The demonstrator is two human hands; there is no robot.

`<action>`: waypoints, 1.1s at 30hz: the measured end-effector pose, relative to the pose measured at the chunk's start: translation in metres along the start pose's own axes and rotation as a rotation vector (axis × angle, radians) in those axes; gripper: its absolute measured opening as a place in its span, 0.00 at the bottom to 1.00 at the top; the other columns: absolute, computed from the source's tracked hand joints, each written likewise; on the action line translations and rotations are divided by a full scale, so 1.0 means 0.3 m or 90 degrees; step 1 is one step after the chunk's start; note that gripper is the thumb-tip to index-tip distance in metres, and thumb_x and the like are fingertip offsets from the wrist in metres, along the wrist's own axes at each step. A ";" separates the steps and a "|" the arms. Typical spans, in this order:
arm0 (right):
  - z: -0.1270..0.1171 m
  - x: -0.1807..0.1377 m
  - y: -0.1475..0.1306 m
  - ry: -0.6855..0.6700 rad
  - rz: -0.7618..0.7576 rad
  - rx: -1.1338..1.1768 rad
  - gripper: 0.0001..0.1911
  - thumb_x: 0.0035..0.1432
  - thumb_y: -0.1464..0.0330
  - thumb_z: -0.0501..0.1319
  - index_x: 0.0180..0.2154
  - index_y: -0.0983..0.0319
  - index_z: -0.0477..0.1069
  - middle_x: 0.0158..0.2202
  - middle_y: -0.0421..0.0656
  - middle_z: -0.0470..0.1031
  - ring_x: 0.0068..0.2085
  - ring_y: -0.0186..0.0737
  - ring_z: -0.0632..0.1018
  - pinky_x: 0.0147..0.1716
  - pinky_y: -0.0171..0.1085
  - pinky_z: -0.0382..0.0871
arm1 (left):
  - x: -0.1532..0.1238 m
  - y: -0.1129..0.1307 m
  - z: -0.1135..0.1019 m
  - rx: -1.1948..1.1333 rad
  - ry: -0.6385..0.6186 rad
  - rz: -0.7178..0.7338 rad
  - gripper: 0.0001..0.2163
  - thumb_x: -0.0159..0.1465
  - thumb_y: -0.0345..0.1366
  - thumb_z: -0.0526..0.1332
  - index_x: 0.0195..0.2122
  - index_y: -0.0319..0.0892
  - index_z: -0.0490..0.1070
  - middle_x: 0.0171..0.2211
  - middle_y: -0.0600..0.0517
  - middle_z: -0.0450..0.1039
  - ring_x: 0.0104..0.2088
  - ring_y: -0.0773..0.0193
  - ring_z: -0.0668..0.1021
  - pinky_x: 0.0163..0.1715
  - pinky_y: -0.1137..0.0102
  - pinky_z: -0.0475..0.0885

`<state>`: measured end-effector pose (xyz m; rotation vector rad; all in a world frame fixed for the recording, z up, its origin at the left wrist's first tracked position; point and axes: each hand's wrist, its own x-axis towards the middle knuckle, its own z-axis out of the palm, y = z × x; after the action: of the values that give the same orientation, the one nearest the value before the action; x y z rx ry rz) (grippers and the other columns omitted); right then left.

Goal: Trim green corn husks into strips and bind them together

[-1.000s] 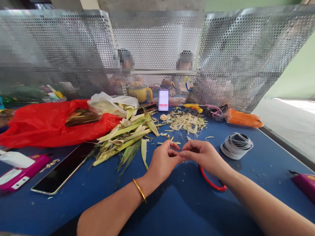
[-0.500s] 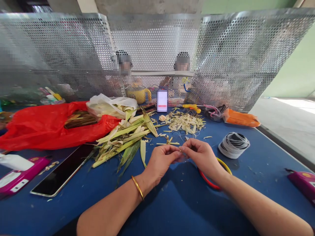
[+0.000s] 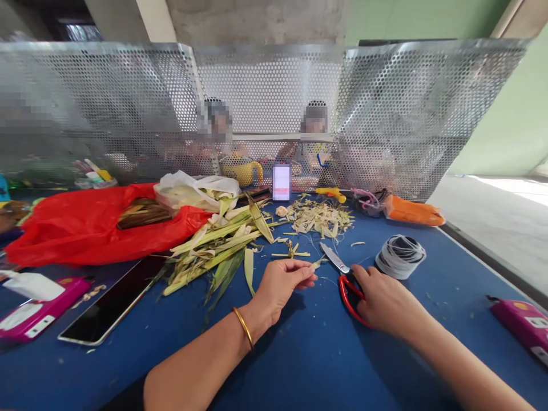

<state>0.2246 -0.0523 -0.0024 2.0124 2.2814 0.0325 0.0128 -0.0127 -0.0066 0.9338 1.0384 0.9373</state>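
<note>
My left hand is closed in a pinch over the table. A small pale piece of corn husk sticks out from its fingertips. To its right, my right hand has its fingers around the handle of red-handled scissors, whose blades point away and to the left; part of the handle is hidden under the hand. Just beyond my left hand lies a small cross-shaped husk piece. A heap of husk strips spreads to the left, and a pile of husk scraps lies ahead.
A roll of white thread stands right of my right hand. On the left are a red plastic bag, a dark-screened phone and a purple power strip. A perforated metal screen closes the back; two people sit behind it.
My right hand has moved away from my left hand, to the right, and taken hold of the scissors. The husk piece at my left fingertips now shows. The view has tilted slightly.
</note>
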 end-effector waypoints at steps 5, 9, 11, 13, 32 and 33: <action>-0.007 0.018 0.032 0.012 0.086 0.154 0.28 0.52 0.71 0.56 0.56 0.63 0.64 0.37 0.52 0.79 0.38 0.54 0.79 0.30 0.39 0.63 | 0.002 0.003 -0.006 -0.028 0.002 0.011 0.10 0.50 0.37 0.71 0.31 0.37 0.78 0.27 0.47 0.79 0.27 0.67 0.79 0.33 0.72 0.74; -0.016 -0.004 0.034 0.066 0.036 0.466 0.27 0.55 0.62 0.57 0.56 0.60 0.63 0.35 0.46 0.78 0.35 0.48 0.78 0.32 0.40 0.68 | 0.005 0.018 -0.008 -0.054 0.013 0.011 0.10 0.50 0.37 0.71 0.30 0.38 0.78 0.25 0.50 0.78 0.26 0.68 0.78 0.33 0.72 0.74; -0.025 -0.016 0.013 0.030 -0.039 0.653 0.27 0.55 0.61 0.57 0.56 0.61 0.62 0.35 0.44 0.75 0.33 0.44 0.77 0.31 0.38 0.69 | 0.006 0.026 -0.009 -0.072 0.023 0.015 0.10 0.49 0.38 0.71 0.30 0.39 0.78 0.25 0.50 0.78 0.26 0.68 0.78 0.33 0.73 0.74; -0.034 -0.025 -0.012 -0.009 -0.076 0.743 0.26 0.55 0.60 0.59 0.55 0.61 0.62 0.35 0.42 0.73 0.33 0.42 0.76 0.32 0.38 0.70 | 0.007 0.033 -0.011 -0.096 0.032 0.025 0.11 0.49 0.39 0.72 0.30 0.39 0.78 0.24 0.51 0.78 0.26 0.68 0.78 0.32 0.73 0.73; -0.034 -0.047 -0.073 0.021 -0.056 0.527 0.29 0.55 0.57 0.63 0.57 0.56 0.64 0.45 0.43 0.73 0.43 0.44 0.75 0.43 0.38 0.69 | 0.029 0.011 -0.014 -0.152 0.048 0.050 0.13 0.46 0.37 0.72 0.30 0.37 0.77 0.26 0.50 0.78 0.28 0.66 0.78 0.34 0.71 0.74; -0.031 -0.046 -0.072 0.019 -0.057 0.531 0.29 0.55 0.57 0.62 0.58 0.56 0.65 0.44 0.43 0.74 0.42 0.44 0.75 0.41 0.37 0.70 | 0.029 0.010 -0.014 -0.149 0.047 0.049 0.13 0.46 0.38 0.72 0.30 0.37 0.77 0.25 0.50 0.78 0.28 0.66 0.78 0.34 0.71 0.74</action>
<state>0.2042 -0.0682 0.0059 2.1944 2.6651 -1.0628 0.0102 -0.0030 -0.0070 0.7533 0.9368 1.1379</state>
